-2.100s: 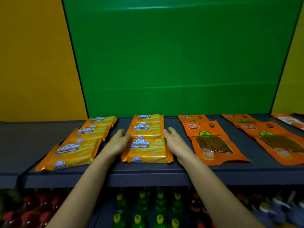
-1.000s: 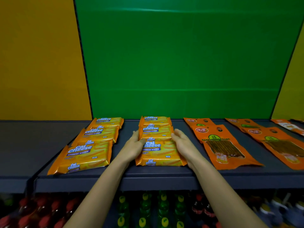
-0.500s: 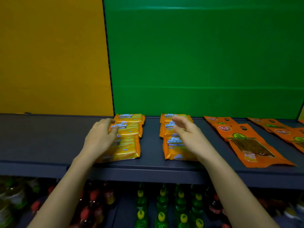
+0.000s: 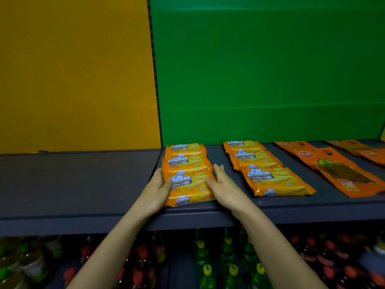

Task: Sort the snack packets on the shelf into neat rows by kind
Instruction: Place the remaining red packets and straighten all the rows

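Two rows of orange Cal Cheese wafer packets lie on the dark shelf point(image 4: 83, 184), each row running front to back with overlapping packs. The left row point(image 4: 187, 163) sits between my hands. My left hand point(image 4: 158, 190) presses flat against its left edge, thumb lying on the front packet point(image 4: 190, 189). My right hand point(image 4: 223, 184) presses against its right edge with straight fingers. The right row point(image 4: 262, 167) lies untouched beside my right hand. Flat orange pouches with a clear window point(image 4: 337, 170) lie further right.
More orange pouches point(image 4: 366, 152) reach the right edge of view. The shelf's left part is bare dark board under a yellow back panel point(image 4: 73, 80); a green panel point(image 4: 260, 69) backs the snacks. Bottles point(image 4: 208, 265) stand on the shelf below.
Both hands left the right Cal Cheese row and moved to the left row, now flanking it. That row lies straighter than before. My view swung left.
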The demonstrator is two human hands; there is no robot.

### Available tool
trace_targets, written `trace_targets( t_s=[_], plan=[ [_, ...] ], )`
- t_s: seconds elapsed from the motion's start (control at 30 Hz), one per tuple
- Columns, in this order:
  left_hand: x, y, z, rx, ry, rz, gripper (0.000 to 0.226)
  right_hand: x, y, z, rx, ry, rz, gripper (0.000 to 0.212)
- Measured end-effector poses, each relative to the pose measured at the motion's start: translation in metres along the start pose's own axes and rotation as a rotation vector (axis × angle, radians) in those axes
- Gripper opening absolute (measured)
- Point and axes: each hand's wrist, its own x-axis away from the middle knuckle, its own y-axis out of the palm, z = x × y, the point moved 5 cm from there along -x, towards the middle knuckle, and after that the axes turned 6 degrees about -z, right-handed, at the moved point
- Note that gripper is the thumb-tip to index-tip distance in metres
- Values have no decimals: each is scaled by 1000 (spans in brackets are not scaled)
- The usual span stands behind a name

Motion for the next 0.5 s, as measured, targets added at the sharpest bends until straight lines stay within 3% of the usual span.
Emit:
trace_targets(
  t_s=[0.2,0.37,0.5],
  plan=[
    [-12,-2,-3,-24,35,-68,38,-4,6,-2,37,57,-23,61],
    [-18,-3,-2,9,26,-68,41,-15,1,-8,-51,86,39,39],
    [-20,-3,-2,10,25,-55,45,-16,5,-12,-38,88,19,42]
  ],
)
